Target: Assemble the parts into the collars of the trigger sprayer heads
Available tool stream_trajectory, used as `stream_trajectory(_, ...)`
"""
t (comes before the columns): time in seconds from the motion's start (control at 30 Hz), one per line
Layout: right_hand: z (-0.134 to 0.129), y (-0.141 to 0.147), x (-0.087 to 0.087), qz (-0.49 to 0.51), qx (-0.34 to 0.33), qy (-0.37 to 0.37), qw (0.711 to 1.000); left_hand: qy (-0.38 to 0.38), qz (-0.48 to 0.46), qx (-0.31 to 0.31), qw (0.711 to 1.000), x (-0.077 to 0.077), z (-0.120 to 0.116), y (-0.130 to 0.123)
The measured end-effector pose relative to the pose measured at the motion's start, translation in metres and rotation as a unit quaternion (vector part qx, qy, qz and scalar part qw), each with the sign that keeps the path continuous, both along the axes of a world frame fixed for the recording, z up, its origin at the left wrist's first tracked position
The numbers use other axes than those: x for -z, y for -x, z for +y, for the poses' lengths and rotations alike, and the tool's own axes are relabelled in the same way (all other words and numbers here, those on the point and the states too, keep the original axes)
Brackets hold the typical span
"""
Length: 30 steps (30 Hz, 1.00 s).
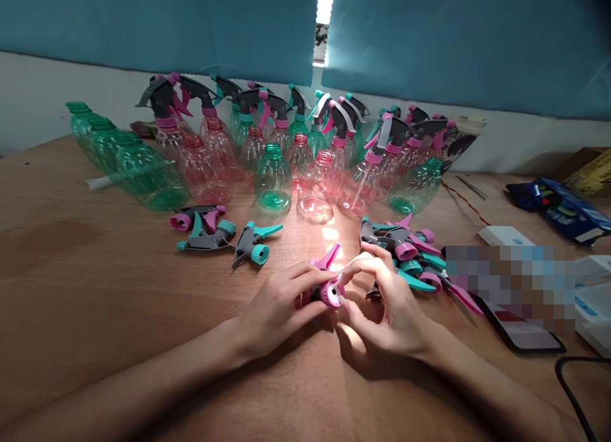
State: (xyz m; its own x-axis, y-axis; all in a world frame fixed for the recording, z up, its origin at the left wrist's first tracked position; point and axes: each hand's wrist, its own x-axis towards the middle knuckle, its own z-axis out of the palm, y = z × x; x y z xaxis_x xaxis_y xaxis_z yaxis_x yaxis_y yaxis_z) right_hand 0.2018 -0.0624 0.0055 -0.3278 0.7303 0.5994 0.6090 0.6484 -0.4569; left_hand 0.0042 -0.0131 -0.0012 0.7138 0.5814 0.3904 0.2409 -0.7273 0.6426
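Observation:
My left hand (279,305) is closed around a pink-and-grey trigger spray head (329,294), its pink collar turned toward me. A white disc with a dark hole in the middle shows inside that collar. The thumb and index finger of my right hand (396,308) curve into a pinch at the collar's right side, touching its edge; anything small between those fingertips is hidden. Just beyond my right hand lies a pile of loose spray heads (405,251) in pink, teal and grey. Left of my hands rest more loose heads, including a teal one (251,244).
Behind stand pink and green bottles, such as a green bottle (273,181) without a head and a pink bottle (365,181) with one fitted. Several green bottles (147,171) line the left. A phone (529,334), a cable (568,391) and a blue packet (563,209) lie right.

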Motion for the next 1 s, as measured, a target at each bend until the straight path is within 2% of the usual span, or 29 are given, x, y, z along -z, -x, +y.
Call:
stream_trajectory(0.33,0.001,-0.004,0.000,-0.055,0.012,0.016,0.998,-0.034,-0.014,0.012,0.999,0.003,0.000,0.000)
stream_trajectory(0.6,-0.002,-0.004,-0.008,-0.072,0.023,0.015,0.997,-0.018,-0.005,-0.001,1.000,0.003,-0.001,-0.001)
stream_trajectory(0.77,-0.004,0.001,-0.006,-0.063,0.033,-0.020,0.997,-0.012,-0.003,0.005,1.000,0.003,-0.002,-0.003)
stream_trajectory(1.0,-0.004,0.007,-0.006,-0.046,0.037,-0.018,0.998,0.018,0.014,0.019,1.000,0.003,-0.004,-0.006)
